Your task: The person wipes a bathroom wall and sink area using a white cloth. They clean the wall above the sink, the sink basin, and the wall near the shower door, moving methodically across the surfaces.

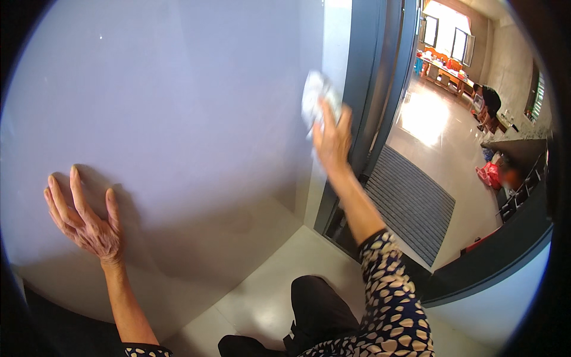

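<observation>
My left hand (89,223) rests with spread fingers on a smooth, glossy pale grey-lilac panel (196,107) that fills the left and middle of the view. Farther up and to the right, my right hand (333,134) grips a crumpled whitish cloth (318,98). The cloth is at the panel's right side, close to the white strip beside the dark door frame (363,77). Slight motion blur softens the cloth and the right fingers. Both my forearms come up from below, in dark sleeves with a pale spotted pattern.
Right of the frame, a doorway opens onto a room with a grey ribbed mat (410,202) on shiny floor tiles. A person (489,104) bends over by the far right wall. Red bags (489,175) lie nearer. A long table (443,71) stands under the bright window.
</observation>
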Available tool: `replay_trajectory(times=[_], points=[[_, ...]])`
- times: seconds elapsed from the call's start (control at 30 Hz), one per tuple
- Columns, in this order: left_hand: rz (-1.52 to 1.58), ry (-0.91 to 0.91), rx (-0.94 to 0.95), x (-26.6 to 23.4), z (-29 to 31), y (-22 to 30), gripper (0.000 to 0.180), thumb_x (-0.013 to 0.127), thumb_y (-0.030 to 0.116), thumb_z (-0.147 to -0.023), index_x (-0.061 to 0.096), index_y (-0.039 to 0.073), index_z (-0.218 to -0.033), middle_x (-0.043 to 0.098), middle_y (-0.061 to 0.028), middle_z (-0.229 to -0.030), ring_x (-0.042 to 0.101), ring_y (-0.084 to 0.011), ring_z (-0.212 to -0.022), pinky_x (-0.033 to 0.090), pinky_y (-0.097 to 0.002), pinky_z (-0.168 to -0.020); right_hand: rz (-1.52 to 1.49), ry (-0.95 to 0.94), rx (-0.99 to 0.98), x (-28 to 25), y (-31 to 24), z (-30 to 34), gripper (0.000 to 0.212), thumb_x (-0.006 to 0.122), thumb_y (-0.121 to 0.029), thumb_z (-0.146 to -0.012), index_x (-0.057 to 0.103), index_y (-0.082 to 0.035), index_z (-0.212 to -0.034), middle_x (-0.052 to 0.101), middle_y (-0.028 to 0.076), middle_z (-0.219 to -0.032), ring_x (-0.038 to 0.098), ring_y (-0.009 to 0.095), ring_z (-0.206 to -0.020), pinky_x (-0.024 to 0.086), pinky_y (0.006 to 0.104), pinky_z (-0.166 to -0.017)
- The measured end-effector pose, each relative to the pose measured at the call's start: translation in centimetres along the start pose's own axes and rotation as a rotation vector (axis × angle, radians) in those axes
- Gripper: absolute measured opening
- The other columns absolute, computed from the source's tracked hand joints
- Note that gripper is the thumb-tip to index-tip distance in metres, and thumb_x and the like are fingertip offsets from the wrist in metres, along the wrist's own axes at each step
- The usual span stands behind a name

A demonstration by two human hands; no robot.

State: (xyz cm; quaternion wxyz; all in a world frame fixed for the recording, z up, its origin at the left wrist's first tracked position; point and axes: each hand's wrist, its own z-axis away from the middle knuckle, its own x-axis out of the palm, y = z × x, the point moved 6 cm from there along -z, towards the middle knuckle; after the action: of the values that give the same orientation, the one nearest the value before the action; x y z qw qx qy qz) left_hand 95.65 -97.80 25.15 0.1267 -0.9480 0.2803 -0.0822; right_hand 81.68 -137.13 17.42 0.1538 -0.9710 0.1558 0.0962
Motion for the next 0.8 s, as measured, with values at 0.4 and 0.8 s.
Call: replay_trajectory(times=[0.4,0.8], points=[[-0.012,-0.044,0.033,0.6,0.5,-0.2,0.051,0.058,0.041,-0.089,0.052,0.009,-0.128,0.042,-0.0136,-0.137,0.038,-0.0339,-0.126,0.034,-0.0433,-0.103,0.858,0.026,-0.534,3.3,3.9,3.6,0.029,0.059,-0.017,-0.076,0.065,-0.017,-0.105,0.056,0.008,-0.114,0.048,0.025,-0.098,0.035,0.0364,-0.071],[-0.024,-0.062,0.127,1.3,0.7,-1.2,0.048,0.061,0.031,-0.088,0.051,0.003,-0.127,0.047,-0.0184,-0.132,0.042,-0.035,-0.123,0.034,-0.0434,-0.102,0.733,-0.147,-0.513,5.5,6.5,12.1,0.024,0.06,-0.016,-0.078,0.066,-0.011,-0.101,0.056,0.011,-0.114,0.049,0.027,-0.1,0.037,0.0396,-0.072]])
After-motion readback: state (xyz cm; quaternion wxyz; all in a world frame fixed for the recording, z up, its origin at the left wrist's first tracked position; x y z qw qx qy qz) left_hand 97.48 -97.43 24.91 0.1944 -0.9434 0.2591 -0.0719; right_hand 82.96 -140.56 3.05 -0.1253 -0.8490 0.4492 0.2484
